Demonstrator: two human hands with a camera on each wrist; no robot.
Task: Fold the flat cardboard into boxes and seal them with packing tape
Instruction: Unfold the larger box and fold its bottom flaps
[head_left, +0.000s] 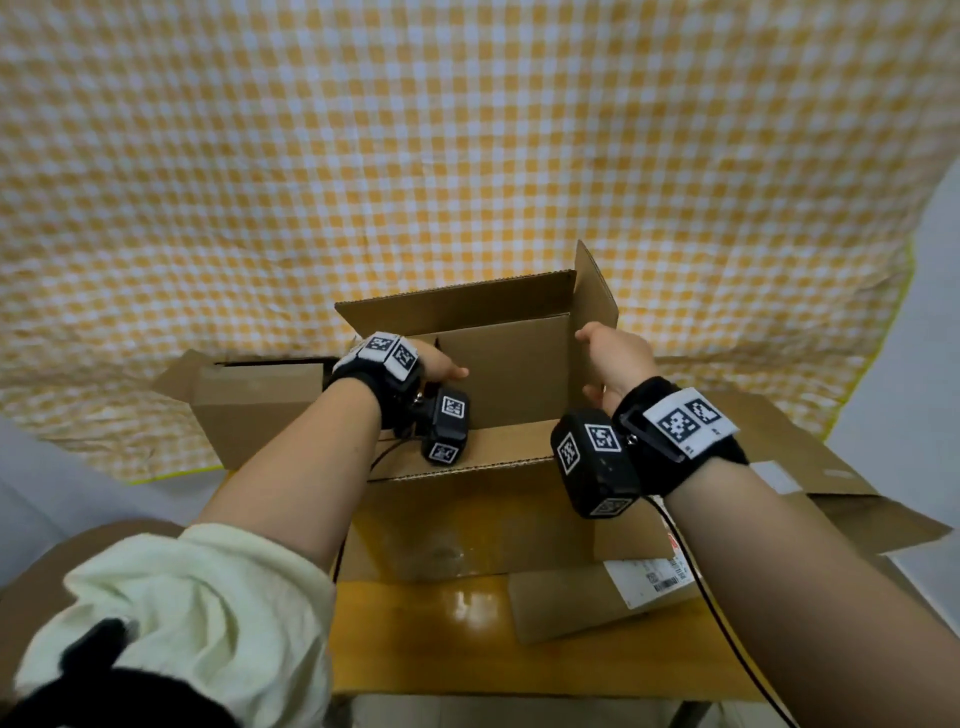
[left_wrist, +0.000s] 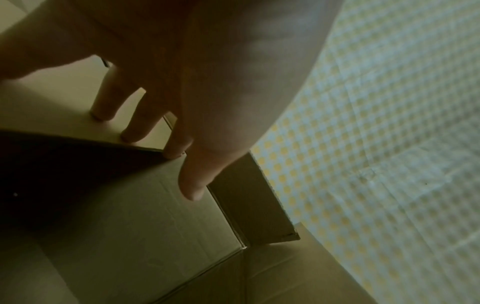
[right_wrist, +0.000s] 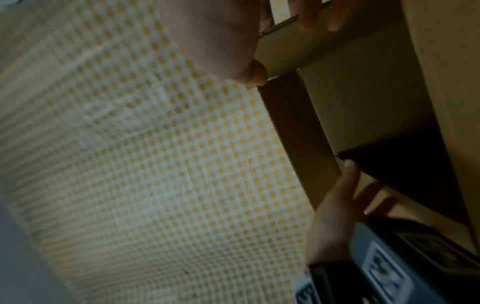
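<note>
A brown cardboard box stands open-topped on the table in the head view, its far flap up and its near flap folded toward me. My left hand reaches into the left side; in the left wrist view its straight fingertips press on the left side flap. My right hand holds the upright right side flap. The right wrist view shows its fingers curled over the flap's edge and the thumb behind it.
A second open box lies at the left. Flattened cardboard with a white shipping label lies to the right and front. The wooden table ends close to me. A yellow checked cloth hangs behind.
</note>
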